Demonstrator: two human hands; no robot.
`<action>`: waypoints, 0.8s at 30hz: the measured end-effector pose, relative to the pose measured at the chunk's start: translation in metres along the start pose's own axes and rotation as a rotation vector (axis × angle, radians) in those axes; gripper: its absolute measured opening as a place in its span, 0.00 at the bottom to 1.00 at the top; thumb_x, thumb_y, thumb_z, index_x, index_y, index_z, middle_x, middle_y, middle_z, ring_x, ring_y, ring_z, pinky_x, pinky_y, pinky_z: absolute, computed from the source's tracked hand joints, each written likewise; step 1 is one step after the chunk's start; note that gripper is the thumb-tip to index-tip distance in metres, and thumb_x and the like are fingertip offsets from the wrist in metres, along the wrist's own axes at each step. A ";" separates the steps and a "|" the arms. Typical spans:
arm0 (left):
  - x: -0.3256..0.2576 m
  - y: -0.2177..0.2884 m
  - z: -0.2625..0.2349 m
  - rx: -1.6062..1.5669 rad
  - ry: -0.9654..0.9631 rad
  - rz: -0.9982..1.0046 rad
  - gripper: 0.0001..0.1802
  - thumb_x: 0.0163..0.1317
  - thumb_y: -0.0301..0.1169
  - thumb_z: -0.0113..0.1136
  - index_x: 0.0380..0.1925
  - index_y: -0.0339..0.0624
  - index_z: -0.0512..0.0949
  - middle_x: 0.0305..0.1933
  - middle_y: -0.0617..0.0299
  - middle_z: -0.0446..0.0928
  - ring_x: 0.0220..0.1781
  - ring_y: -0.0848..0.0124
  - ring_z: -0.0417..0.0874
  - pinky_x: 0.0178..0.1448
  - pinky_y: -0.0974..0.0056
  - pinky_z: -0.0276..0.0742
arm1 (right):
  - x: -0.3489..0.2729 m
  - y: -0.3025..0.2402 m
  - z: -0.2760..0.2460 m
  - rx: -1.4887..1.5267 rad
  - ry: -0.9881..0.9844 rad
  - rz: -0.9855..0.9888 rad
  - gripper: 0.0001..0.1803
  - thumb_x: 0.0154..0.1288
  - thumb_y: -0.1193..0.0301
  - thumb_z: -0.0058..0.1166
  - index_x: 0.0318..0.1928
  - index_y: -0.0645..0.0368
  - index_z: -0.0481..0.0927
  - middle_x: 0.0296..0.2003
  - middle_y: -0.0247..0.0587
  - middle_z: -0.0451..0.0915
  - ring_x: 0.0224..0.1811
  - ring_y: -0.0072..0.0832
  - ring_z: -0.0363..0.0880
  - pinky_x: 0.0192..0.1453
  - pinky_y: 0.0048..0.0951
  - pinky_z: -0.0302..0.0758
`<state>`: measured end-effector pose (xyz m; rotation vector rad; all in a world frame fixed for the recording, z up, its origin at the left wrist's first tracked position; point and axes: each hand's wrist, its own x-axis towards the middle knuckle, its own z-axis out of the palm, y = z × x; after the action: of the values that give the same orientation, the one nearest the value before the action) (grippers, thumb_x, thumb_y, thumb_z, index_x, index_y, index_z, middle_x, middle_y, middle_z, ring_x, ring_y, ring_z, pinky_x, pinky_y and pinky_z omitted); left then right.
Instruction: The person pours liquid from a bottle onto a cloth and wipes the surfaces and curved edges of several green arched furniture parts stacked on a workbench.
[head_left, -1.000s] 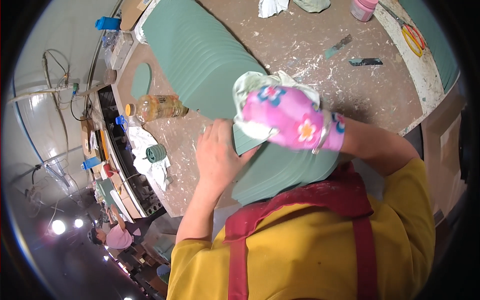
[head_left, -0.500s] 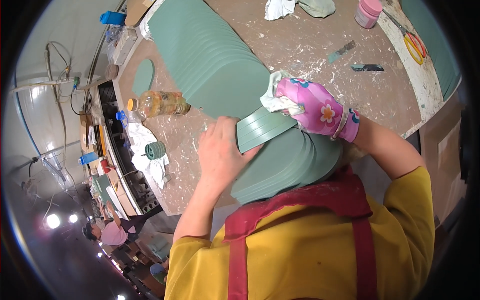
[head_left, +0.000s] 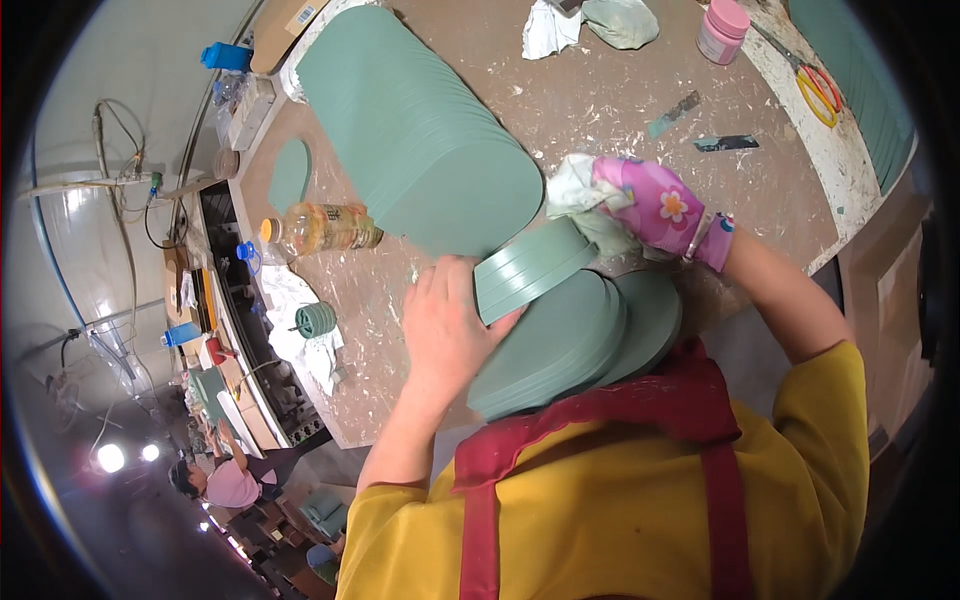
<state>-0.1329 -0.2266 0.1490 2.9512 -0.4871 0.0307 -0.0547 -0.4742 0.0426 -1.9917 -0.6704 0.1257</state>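
Note:
My bare left hand (head_left: 440,325) is closed round the left end of a few green rounded sheets (head_left: 532,270), held together on edge with their glossy rims upward. A white cloth (head_left: 577,188) is bunched in my right hand (head_left: 660,208), which wears a pink flowered glove. The cloth is at the right end of the held sheets; whether it touches them I cannot tell. Close to my body lies a fanned pile of the same green sheets (head_left: 550,350). Beyond my left hand, a long overlapping row of green sheets (head_left: 455,195) runs toward the far left.
Left of the row are a bottle of yellowish liquid (head_left: 325,229), a loose green piece (head_left: 290,172) and a green coil (head_left: 315,320) on a white cloth. A pink jar (head_left: 722,32) and scissors (head_left: 815,90) are at the far right. Another person (head_left: 228,480) is in the left background.
My right hand with the cloth has shifted slightly right, off the rims' middle toward their right end. My left hand keeps its grip on the sheets. The whole view has shifted a little.

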 end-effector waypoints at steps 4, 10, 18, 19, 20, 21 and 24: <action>-0.007 0.000 -0.004 0.004 -0.030 -0.034 0.31 0.37 0.41 0.74 0.41 0.41 0.73 0.38 0.57 0.74 0.40 0.58 0.77 0.42 0.58 0.69 | 0.020 -0.046 0.035 -0.004 0.218 -0.336 0.17 0.63 0.65 0.50 0.52 0.58 0.74 0.48 0.41 0.76 0.51 0.31 0.76 0.55 0.29 0.74; -0.005 -0.003 -0.003 -0.046 -0.040 -0.005 0.34 0.36 0.36 0.76 0.44 0.36 0.70 0.41 0.52 0.74 0.41 0.51 0.77 0.43 0.54 0.72 | 0.016 -0.049 0.003 -0.005 -0.011 -0.256 0.14 0.63 0.68 0.52 0.48 0.59 0.74 0.39 0.45 0.80 0.43 0.37 0.80 0.48 0.32 0.77; -0.003 -0.002 -0.004 -0.026 -0.052 -0.027 0.34 0.36 0.36 0.76 0.43 0.36 0.70 0.38 0.51 0.74 0.40 0.51 0.77 0.43 0.54 0.72 | 0.021 -0.061 0.017 0.085 0.074 -0.199 0.13 0.57 0.71 0.57 0.43 0.59 0.74 0.34 0.46 0.79 0.34 0.43 0.80 0.39 0.38 0.76; -0.002 -0.001 -0.003 -0.016 -0.049 -0.037 0.34 0.36 0.37 0.76 0.43 0.36 0.70 0.38 0.51 0.74 0.40 0.51 0.77 0.43 0.55 0.72 | 0.023 -0.068 0.013 -0.092 0.116 -0.298 0.15 0.56 0.70 0.57 0.44 0.58 0.75 0.36 0.45 0.79 0.35 0.43 0.79 0.39 0.37 0.76; -0.002 -0.002 -0.003 -0.016 -0.053 -0.034 0.34 0.36 0.37 0.76 0.43 0.36 0.70 0.38 0.51 0.74 0.40 0.51 0.77 0.43 0.55 0.72 | 0.027 -0.077 0.009 -0.258 0.017 -0.300 0.17 0.54 0.69 0.57 0.46 0.56 0.75 0.38 0.43 0.78 0.36 0.40 0.79 0.39 0.38 0.76; -0.002 -0.004 -0.003 -0.014 -0.054 -0.035 0.34 0.36 0.37 0.76 0.43 0.35 0.70 0.37 0.51 0.74 0.40 0.51 0.77 0.43 0.55 0.72 | 0.027 -0.078 0.010 -0.259 0.020 -0.301 0.17 0.54 0.69 0.57 0.46 0.56 0.75 0.38 0.43 0.78 0.36 0.40 0.79 0.39 0.38 0.76; -0.006 -0.005 -0.003 -0.001 -0.059 -0.045 0.34 0.35 0.38 0.76 0.43 0.37 0.71 0.39 0.53 0.74 0.41 0.53 0.76 0.44 0.55 0.71 | 0.031 -0.092 0.005 -0.380 -0.223 -0.263 0.24 0.57 0.66 0.55 0.54 0.55 0.70 0.49 0.43 0.75 0.50 0.37 0.76 0.51 0.39 0.74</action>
<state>-0.1367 -0.2199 0.1510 2.9682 -0.4279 -0.0624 -0.0674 -0.4214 0.1232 -2.2455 -1.1646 0.0646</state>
